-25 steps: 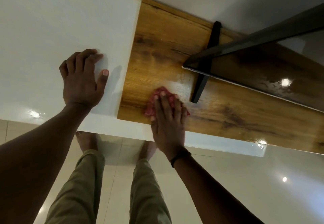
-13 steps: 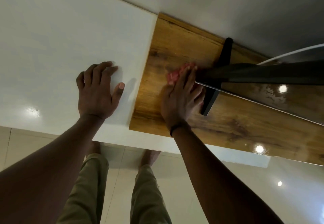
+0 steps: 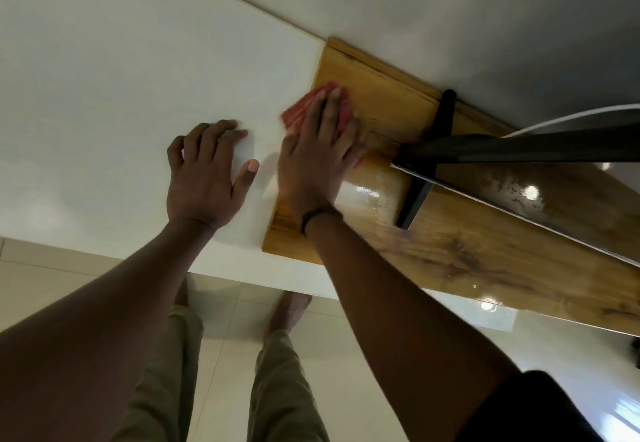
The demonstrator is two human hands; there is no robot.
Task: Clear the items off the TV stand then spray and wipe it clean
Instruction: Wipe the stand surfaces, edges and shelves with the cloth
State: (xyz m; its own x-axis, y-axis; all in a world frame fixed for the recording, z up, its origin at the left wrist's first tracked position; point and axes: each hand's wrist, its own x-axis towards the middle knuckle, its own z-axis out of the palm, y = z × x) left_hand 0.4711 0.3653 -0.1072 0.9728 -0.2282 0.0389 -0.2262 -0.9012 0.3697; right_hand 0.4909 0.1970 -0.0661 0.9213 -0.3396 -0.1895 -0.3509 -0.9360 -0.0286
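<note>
One cloth [image 3: 296,115], two hands. Left hand [image 3: 204,178] lies flat, released, on the stand [image 3: 104,112]. Right hand [image 3: 311,164], at its 3 o'clock, presses the cloth down, fingers straight.

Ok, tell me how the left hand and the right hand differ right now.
The left hand rests bare on the white top; the right hand presses a red cloth at the wooden panel's edge. The left hand looks sharp, the right hand blurred. The right wrist wears a dark band, the left none. Both lie palm down.
</note>
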